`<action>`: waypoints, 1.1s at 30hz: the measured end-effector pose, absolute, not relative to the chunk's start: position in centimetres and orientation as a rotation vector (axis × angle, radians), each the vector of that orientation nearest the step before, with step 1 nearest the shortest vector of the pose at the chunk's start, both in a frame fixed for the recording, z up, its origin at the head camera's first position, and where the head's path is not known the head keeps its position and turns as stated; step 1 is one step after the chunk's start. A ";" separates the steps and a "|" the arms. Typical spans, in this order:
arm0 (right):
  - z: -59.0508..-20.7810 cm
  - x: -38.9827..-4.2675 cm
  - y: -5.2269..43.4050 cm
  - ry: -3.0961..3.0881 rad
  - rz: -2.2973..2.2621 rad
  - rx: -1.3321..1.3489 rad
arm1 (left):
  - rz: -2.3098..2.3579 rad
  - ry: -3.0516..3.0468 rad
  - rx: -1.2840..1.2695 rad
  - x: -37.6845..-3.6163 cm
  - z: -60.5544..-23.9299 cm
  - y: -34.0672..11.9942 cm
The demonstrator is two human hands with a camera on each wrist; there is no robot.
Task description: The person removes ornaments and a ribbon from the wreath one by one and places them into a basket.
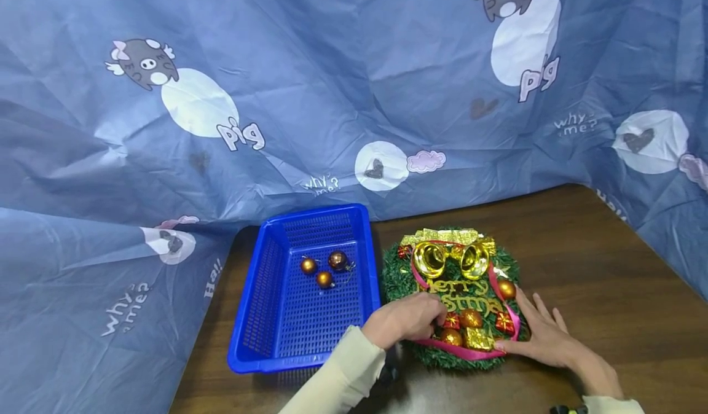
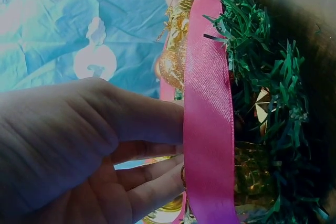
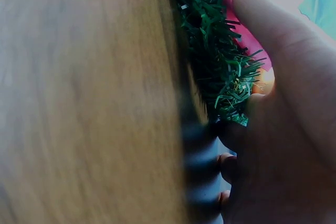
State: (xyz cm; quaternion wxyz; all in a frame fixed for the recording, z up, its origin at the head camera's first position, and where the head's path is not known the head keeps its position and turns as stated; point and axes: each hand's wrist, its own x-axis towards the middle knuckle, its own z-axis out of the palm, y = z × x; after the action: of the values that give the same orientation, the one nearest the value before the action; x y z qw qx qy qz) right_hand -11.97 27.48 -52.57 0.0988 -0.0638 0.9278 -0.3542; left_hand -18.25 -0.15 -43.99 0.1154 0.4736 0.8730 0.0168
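A green tinsel Christmas wreath [image 1: 395,279] lies on the table, with gold bells [image 1: 474,260], "Merry Christmas" lettering, small red and gold gift boxes, balls and a pink ribbon [image 1: 470,354]. At its lower left my left hand [image 1: 409,319] reaches in with bent fingers beside a gold-brown ball [image 1: 450,337]. In the left wrist view the pink ribbon [image 2: 210,103] hides those fingertips; I cannot tell what they hold. My right hand [image 1: 544,334] rests against the wreath's right side, fingers spread, thumb over the ribbon at the lower edge. An orange ball [image 1: 506,289] sits by its fingertips.
Left of the wreath stands a blue plastic basket [image 1: 236,340] with two copper-coloured balls [image 1: 324,279] and a dark brown ball [image 1: 337,260] inside. Brown wooden tabletop [image 1: 597,266] extends to the right. A blue printed cloth [image 1: 310,94] hangs behind the table and along its sides.
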 end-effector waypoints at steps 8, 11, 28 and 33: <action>-52.7 -11.9 27.4 2.746 -1.055 -0.191 | 0.078 2.554 1.404 -18.3 -44.0 -0.2; -52.7 -11.9 27.4 2.746 -1.051 -0.186 | 0.098 2.556 1.401 -18.3 -43.9 -0.3; -52.8 -11.8 27.5 2.741 -1.048 -0.197 | 0.204 2.613 1.464 -18.9 -43.0 -1.1; -52.8 -12.0 27.5 2.743 -1.049 -0.197 | 0.203 2.632 1.490 -19.2 -42.6 -1.4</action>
State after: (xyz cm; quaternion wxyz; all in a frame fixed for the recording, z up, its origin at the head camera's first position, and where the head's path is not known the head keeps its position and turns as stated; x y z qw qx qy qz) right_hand -11.96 27.51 -52.77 0.0991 -0.0666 0.9273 -0.3547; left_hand -19.25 -1.42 -42.59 0.0551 0.4907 0.8670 0.0667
